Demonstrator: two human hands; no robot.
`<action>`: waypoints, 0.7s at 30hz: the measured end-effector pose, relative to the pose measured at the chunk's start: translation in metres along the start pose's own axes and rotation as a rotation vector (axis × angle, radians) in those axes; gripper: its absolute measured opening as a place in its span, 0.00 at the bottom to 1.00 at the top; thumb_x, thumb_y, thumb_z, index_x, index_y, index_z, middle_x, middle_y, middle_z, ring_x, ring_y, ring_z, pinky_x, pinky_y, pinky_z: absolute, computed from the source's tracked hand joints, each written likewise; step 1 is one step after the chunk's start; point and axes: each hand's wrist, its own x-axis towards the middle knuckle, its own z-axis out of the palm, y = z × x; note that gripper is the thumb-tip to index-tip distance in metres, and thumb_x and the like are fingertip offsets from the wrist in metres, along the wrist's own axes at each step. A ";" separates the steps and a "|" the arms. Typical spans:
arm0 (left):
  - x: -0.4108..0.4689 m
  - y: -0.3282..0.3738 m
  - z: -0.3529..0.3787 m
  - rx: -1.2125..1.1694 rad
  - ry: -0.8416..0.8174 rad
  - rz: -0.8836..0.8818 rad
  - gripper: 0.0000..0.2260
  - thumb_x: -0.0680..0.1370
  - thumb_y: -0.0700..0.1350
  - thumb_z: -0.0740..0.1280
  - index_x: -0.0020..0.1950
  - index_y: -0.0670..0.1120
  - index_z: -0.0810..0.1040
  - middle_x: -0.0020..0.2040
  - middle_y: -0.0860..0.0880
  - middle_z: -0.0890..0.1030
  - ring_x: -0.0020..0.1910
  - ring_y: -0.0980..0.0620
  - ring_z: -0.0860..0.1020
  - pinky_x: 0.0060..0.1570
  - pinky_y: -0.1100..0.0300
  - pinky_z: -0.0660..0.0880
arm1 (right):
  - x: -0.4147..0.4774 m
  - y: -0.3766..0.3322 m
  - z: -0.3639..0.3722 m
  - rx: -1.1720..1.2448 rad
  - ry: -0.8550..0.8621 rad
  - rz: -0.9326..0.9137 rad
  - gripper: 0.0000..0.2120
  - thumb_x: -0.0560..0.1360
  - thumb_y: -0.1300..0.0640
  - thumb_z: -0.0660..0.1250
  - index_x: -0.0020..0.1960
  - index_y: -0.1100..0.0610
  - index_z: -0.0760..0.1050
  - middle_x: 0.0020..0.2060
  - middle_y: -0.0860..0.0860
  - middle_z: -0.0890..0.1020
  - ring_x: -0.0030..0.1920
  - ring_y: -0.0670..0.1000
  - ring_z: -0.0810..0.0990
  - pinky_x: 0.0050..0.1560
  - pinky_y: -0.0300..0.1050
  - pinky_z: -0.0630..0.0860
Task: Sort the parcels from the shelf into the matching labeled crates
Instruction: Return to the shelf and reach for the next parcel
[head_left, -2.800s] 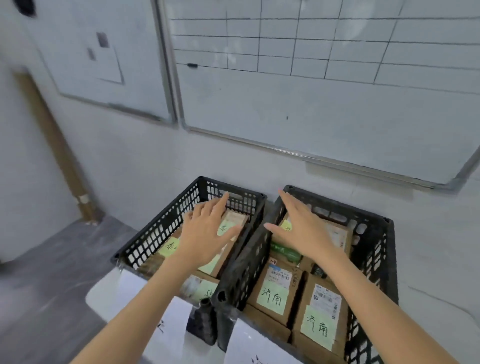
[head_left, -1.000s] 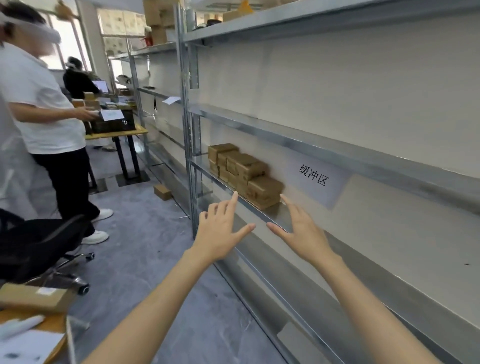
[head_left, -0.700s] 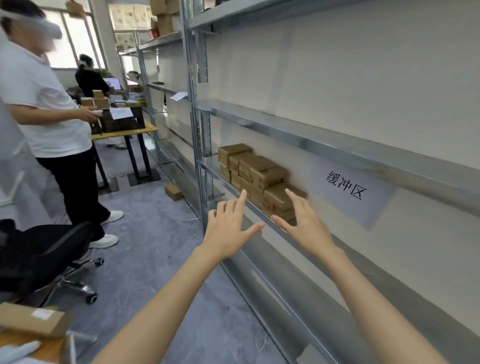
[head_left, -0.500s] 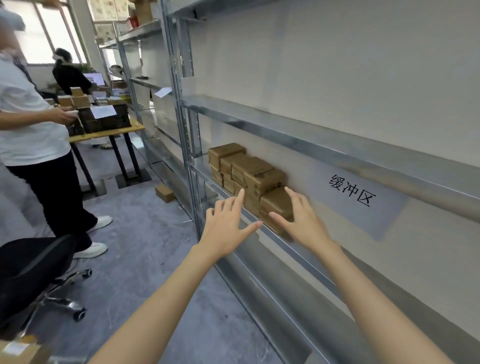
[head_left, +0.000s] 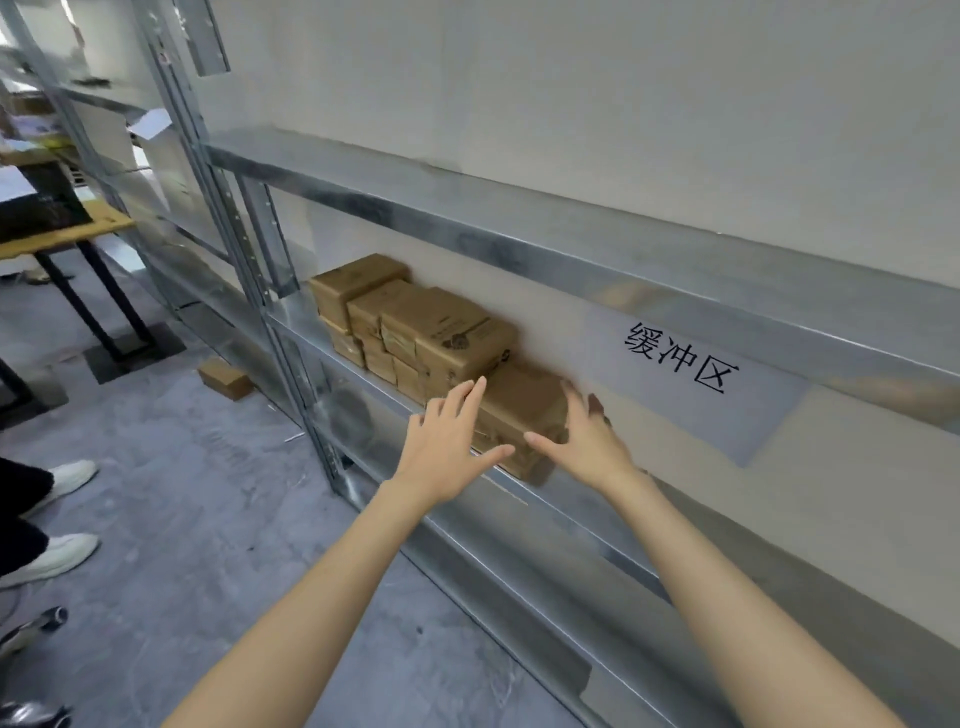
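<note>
Head view: the nearest parcel (head_left: 524, 410) sits on the shelf (head_left: 563, 519) right between both hands, its long side running from one to the other. Left hand (head_left: 447, 447) and right hand (head_left: 587, 441) are spread wide, holding nothing; the right looks slightly closer.

You are standing in a storeroom or small warehouse. The paper sign (head_left: 691, 384), printed 缓冲区, hangs on a long galvanised steel rack (head_left: 519, 244) whose shelves run above and below the sign along a plain pale wall. Just left of the sign, brown cardboard parcels (head_left: 415, 332) sit stacked on the shelf. Further left and lower, a grey concrete floor (head_left: 182, 493) carries one loose box (head_left: 226, 378), and beyond that stands a wooden-topped table (head_left: 62, 234) on black legs.
</note>
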 end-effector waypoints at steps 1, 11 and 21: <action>0.011 -0.004 0.006 -0.003 -0.014 0.015 0.41 0.76 0.69 0.58 0.80 0.51 0.45 0.79 0.52 0.55 0.72 0.46 0.63 0.65 0.48 0.64 | 0.008 0.000 0.005 0.002 -0.018 0.035 0.46 0.75 0.37 0.67 0.81 0.47 0.42 0.78 0.62 0.52 0.76 0.63 0.59 0.71 0.57 0.64; 0.076 -0.042 0.061 0.037 -0.122 0.180 0.42 0.76 0.69 0.58 0.80 0.48 0.46 0.77 0.48 0.59 0.68 0.44 0.66 0.61 0.51 0.67 | 0.079 0.002 0.071 0.037 -0.110 0.238 0.56 0.69 0.39 0.75 0.80 0.42 0.36 0.77 0.66 0.53 0.78 0.63 0.55 0.73 0.58 0.63; 0.094 -0.060 0.089 -0.040 -0.162 0.295 0.40 0.75 0.63 0.64 0.79 0.46 0.51 0.76 0.46 0.58 0.66 0.45 0.66 0.59 0.54 0.69 | 0.091 0.024 0.078 0.066 -0.064 0.226 0.54 0.68 0.42 0.77 0.74 0.27 0.38 0.79 0.55 0.55 0.75 0.58 0.64 0.69 0.57 0.71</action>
